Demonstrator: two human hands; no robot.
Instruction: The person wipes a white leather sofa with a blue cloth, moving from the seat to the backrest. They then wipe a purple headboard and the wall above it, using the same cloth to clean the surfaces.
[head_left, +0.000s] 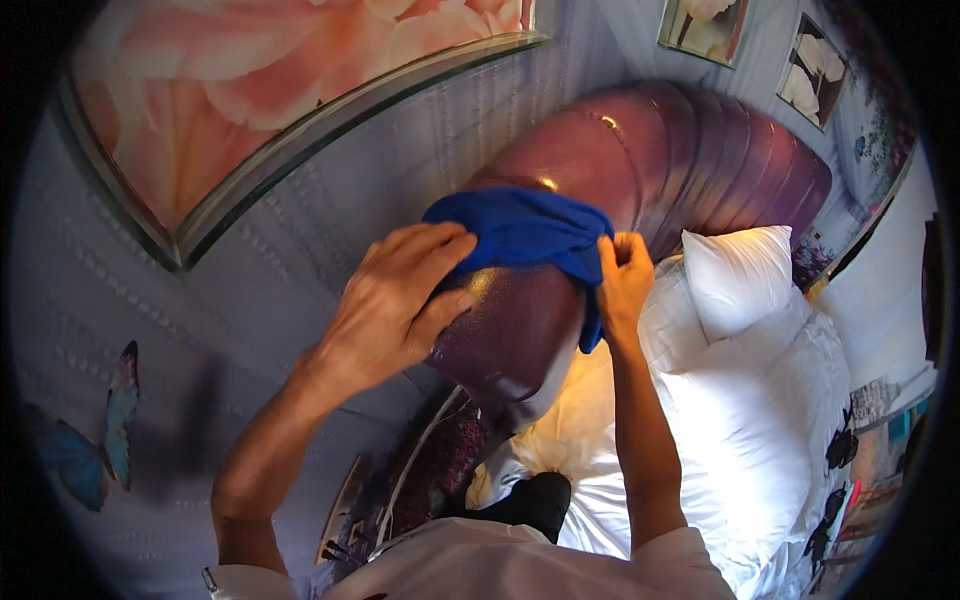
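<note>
A blue cloth (525, 225) lies draped over the top of a glossy dark red padded headboard (502, 337), its right end hanging down over the front. My left hand (397, 300) is at the cloth's left edge, fingers bent over it and thumb apart above the headboard; whether it grips the fabric cannot be told. My right hand (624, 274) pinches the bunched right part of the cloth between thumb and fingers.
Below the headboard is a bed with white bedding (592, 480) and white pillows (739, 281). A large framed flower picture (300, 135) hangs on the patterned wall at upper left, with smaller framed pictures (812, 71) at upper right. A black-clad knee (544, 499) rests at the bed.
</note>
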